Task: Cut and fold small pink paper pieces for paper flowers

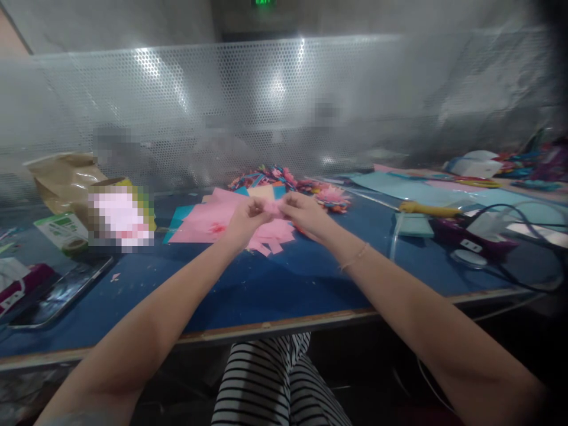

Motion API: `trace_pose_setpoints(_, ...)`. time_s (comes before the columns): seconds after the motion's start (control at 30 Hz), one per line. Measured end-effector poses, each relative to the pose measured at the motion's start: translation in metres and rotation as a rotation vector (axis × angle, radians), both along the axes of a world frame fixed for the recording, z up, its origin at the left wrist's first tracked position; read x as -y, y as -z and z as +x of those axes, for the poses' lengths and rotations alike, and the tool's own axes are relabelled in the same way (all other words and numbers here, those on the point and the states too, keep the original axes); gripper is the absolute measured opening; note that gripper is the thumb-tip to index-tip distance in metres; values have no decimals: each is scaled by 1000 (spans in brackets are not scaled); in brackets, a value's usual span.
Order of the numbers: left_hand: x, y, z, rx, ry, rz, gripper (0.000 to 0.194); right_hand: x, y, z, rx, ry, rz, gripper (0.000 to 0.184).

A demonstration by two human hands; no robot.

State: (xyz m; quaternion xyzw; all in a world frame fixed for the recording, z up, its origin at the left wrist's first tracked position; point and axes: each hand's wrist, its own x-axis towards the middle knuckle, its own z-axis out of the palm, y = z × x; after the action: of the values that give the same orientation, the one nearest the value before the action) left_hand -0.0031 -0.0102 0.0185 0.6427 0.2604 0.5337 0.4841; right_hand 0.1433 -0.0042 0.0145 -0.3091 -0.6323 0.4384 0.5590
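Note:
Between my two hands is a small pink piece of paper (273, 208), pinched from both sides. My left hand (248, 218) closes its fingertips on the left end, and my right hand (304, 214) grips the right end. The piece is blurred, so its exact folds are hard to make out. Below and behind the hands lie pink paper sheets (202, 222) in a loose stack, with teal sheets (175, 225) sticking out at the left. Several cut pink strips (271, 244) lie at the near edge of the stack.
Colourful paper bundles (331, 198) lie behind the hands. At left are a brown paper bag (66, 177), a green-white carton (62, 232) and a phone (64, 293). At right are a yellow-handled tool (428, 209), cables and light-blue sheets (399, 188). A perforated metal screen (248, 89) stands behind the blue table (266, 296).

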Motion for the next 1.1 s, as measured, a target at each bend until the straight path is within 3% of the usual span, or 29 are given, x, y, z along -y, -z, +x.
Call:
trace_pose_setpoints(0.3, 0, 2, 1, -25, -4, -25, 12, 3, -1, 0, -41, -84, -18, 28)
trace_pose_setpoints(0.5, 1, 3, 0, -28, 27, -10, 12, 4, -1, -1, 0, -43, 27, 24)
trace_pose_setpoints(0.83, -2, 4, -1, -165, -109, 106, 12, 7, -2, -2, 54, 10, 14, 23)
trace_pose_setpoints(1.1, 0, 1, 2, -20, -16, -39, 9, 6, -3, 0, -55, -96, -8, 34)
